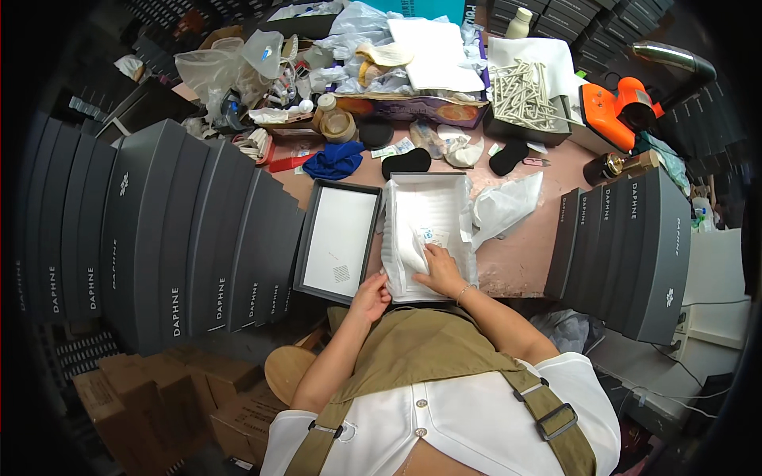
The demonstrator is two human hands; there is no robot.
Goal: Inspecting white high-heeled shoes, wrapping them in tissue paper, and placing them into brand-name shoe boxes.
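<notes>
In front of me a grey shoe box (470,283) lies without its lid, lined with white tissue paper (391,252). A long white bundle (409,251) rests inside, along with a small white packet with blue print (433,236). My left hand (371,298) is at the near left corner, its fingertips pinched on the edge of the tissue paper. Inside the box, my right hand (441,272) lies with fingers stretched out, touching the white bundle. Left of the box sits the lid (343,218), its white inner side up.
Tall stacks of dark grey shoe boxes flank me at left (143,238) and right (627,246). A crumpled white sheet (508,208) is right of the open box. Behind are black pads (406,163), blue cloth (333,161), a box of white sticks (524,95) and an orange tool (607,115).
</notes>
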